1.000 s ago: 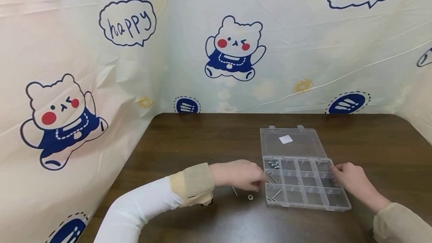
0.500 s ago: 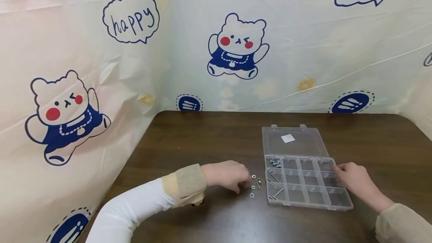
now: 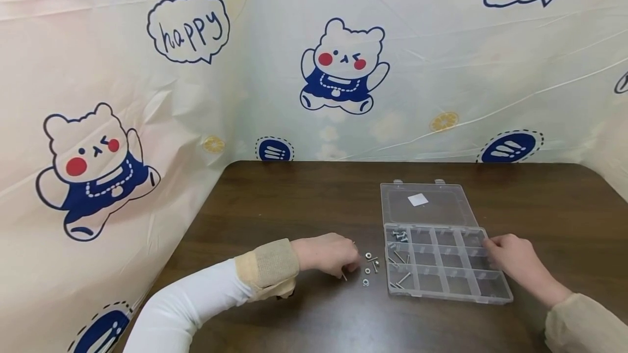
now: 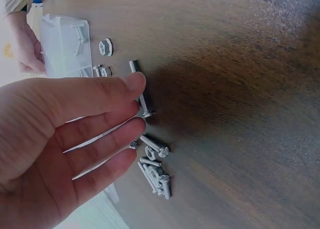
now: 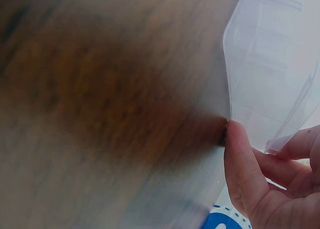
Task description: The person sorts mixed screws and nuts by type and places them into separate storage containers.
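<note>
Bolt (image 4: 142, 103) is pinched in the left hand (image 3: 327, 254), right hand (image 3: 512, 259) gripping the box (image 3: 444, 269), backdrop (image 3: 270, 70) reading "happy"

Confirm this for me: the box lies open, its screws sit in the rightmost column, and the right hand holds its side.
Wrong column: the head view shows the screws in the leftmost one. The box does lie open, and the right hand holds its side.

room to pass lies at the worktop's (image 3: 275, 195) far-left corner; nearer the right edge, a divided box (image 3: 428, 282) blocks the way.
</note>
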Demonstrator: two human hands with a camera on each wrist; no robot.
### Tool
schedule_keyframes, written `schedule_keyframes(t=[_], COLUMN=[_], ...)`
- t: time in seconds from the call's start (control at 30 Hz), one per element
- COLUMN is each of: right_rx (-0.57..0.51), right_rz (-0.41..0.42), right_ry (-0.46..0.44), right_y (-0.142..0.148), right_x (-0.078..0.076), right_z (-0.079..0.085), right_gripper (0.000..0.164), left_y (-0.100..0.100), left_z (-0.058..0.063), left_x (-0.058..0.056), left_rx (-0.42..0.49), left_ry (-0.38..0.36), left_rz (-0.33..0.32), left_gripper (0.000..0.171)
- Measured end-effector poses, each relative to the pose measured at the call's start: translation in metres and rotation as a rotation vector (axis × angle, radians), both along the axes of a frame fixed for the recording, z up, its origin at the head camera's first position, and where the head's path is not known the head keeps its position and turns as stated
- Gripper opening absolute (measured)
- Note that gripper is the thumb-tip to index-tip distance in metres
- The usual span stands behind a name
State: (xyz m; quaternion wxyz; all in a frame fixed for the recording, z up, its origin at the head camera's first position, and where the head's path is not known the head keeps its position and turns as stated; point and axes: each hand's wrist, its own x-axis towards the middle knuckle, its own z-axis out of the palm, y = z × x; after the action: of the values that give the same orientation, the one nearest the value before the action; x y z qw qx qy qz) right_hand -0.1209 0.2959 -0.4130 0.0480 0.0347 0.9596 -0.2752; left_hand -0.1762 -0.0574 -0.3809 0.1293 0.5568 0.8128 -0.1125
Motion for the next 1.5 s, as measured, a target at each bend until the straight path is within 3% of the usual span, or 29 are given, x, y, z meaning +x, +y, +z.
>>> schedule_keyframes(t=[1.13, 1.5], right_rx=[-0.002, 0.0], right_rz=[-0.004, -0.006], right_ry=[0.019, 0.032], right_y=[-0.0003, -0.0002], right_x=[0.002, 0.0025], right_z=[-0.0004, -0.002], right_gripper=[0.038, 0.038], left_y=[-0.0021, 0.0023], left_z=[-0.0063, -0.0049], left_x=[0.0021, 0.003], left_rx=[-0.001, -0.028], left_ry=[0.089, 0.057], left_rz=[-0.03, -0.001], left_gripper=[0.019, 0.021])
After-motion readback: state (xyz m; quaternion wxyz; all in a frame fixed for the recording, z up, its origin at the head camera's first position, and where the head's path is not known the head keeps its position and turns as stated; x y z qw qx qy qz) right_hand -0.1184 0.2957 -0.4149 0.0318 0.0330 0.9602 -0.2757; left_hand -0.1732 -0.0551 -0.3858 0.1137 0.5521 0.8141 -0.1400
